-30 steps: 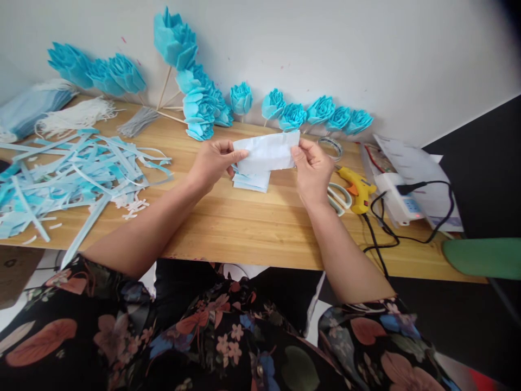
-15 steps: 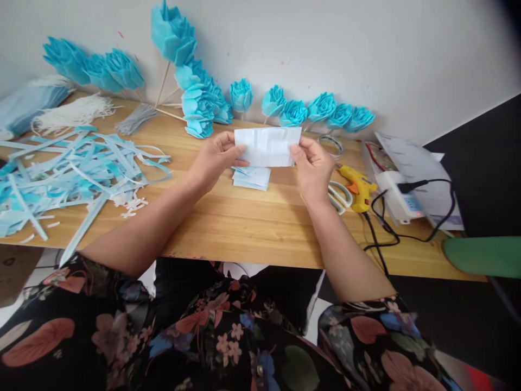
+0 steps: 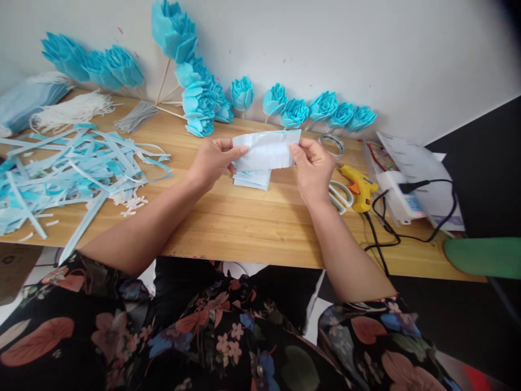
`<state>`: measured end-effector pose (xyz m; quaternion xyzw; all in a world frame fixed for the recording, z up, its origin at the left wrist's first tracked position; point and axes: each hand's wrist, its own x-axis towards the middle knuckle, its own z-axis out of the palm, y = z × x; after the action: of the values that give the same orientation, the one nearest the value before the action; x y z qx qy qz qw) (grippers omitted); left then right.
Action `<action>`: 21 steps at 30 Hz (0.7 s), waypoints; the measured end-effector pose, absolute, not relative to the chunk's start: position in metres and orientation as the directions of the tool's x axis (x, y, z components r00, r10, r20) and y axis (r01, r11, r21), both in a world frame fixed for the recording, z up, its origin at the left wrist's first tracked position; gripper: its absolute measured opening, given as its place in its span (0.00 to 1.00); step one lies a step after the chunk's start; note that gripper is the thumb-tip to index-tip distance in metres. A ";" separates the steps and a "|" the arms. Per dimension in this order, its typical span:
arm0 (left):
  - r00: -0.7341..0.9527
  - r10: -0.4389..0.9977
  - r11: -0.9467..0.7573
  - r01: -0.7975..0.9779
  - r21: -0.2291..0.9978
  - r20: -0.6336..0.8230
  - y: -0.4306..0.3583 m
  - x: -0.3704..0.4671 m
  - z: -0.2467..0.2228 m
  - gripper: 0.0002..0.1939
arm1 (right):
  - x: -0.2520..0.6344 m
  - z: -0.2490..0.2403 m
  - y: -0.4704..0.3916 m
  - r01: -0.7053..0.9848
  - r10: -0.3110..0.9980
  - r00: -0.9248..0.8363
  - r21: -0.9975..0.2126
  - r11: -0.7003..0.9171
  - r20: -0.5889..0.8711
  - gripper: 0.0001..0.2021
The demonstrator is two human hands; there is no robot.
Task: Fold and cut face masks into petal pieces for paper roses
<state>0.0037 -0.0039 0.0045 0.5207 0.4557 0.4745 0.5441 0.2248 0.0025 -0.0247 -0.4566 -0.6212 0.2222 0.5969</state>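
A pale blue-white folded sheet [image 3: 267,151] is stretched between my two hands above the wooden table [image 3: 244,228]. My left hand [image 3: 214,160] pinches its left end, thumb on the near face. At the right end, my right hand [image 3: 315,165] grips the sheet between thumb and fingers. Just below the held sheet, a small stack of similar pale blue pieces [image 3: 252,180] lies on the table, its back part hidden by the sheet.
Cut blue and white strips [image 3: 81,174] cover the left side. Blue flowers on sticks [image 3: 198,106] line the wall. Scissors [image 3: 341,196], a yellow glue gun [image 3: 360,187], a tape roll [image 3: 331,144] and a power strip [image 3: 401,198] with black cables lie at the right.
The sheet's left end has dipped slightly and a bluer edge now shows along its top. My left hand has shifted a little to the left and down; my right hand has hardly moved.
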 end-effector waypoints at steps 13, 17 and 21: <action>0.125 0.992 -0.030 -0.022 0.999 0.033 -0.001 0.002 -0.002 0.09 | 0.224 -0.023 0.002 0.272 0.844 0.131 -0.838 0.473 0.519 0.12; 0.129 0.991 -0.035 -0.030 0.999 0.038 0.000 0.003 -0.003 0.09 | 0.224 -0.024 0.002 0.282 0.842 0.112 -0.829 0.483 0.528 0.11; 0.114 0.992 -0.056 -0.022 0.998 0.059 0.001 0.004 -0.004 0.10 | 0.224 -0.024 0.002 0.271 0.839 0.109 -0.828 0.491 0.533 0.10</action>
<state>0.0035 0.0008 -0.0042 0.5373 0.4511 0.4894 0.5179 0.2241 0.0023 -0.0241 -0.4450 -0.6237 0.2378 0.5970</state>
